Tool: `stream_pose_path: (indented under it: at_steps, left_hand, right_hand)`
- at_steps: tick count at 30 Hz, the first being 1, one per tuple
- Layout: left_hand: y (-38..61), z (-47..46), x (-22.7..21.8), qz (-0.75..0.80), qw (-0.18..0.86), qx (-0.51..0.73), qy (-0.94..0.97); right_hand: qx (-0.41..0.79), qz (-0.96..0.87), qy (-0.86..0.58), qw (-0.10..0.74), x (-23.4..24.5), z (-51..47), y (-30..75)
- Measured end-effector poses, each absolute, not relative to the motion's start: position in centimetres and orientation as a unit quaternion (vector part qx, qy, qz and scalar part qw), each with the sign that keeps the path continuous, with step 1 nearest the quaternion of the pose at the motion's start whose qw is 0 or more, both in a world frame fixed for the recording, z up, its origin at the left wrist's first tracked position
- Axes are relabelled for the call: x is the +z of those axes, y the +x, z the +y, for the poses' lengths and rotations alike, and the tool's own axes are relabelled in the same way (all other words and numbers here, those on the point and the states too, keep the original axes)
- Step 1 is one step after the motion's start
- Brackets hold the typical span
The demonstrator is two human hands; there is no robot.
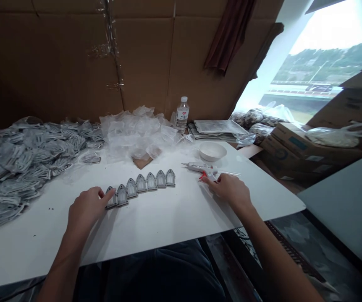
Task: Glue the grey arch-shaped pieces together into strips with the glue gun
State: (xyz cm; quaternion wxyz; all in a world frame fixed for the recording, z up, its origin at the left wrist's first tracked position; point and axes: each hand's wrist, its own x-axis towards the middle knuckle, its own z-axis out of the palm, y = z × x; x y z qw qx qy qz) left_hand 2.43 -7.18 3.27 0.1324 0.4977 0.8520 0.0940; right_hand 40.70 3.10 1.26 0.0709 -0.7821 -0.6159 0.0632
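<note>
Several small grey arch-shaped pieces (141, 183) lie side by side in a slightly curved row on the white table. At the row's left end, the thumb and a finger of my left hand (85, 209) close on the edge of the leftmost arch-shaped piece (111, 198). My right hand (233, 191) is wrapped around the handle of a white glue gun (196, 167) with a red trigger. Its nozzle points left, and a clear glue stick (229, 172) sticks out behind. The fingers under the handle are partly hidden.
A large heap of bagged grey pieces (32, 155) covers the table's left side. Crumpled clear bags (140, 130), a water bottle (182, 114) and a white bowl (212, 152) stand along the back. Cardboard boxes (300, 147) are stacked at the right, beyond the table edge.
</note>
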Motion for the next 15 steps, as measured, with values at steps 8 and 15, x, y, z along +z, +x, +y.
stream_pose_path:
  at_steps: [8, 15]
  left_hand:
    - [11.0, -4.5, 3.7, 0.636, 0.082, 0.102, 0.76]
    - [15.5, -1.6, -1.5, 0.481, 0.016, 0.12, 0.869]
  right_hand:
    - [0.075, -0.606, -0.79, 0.049, 0.1, 5.1, 39.2]
    - [0.105, -0.613, -0.776, 0.106, -0.6, 4.3, 41.5]
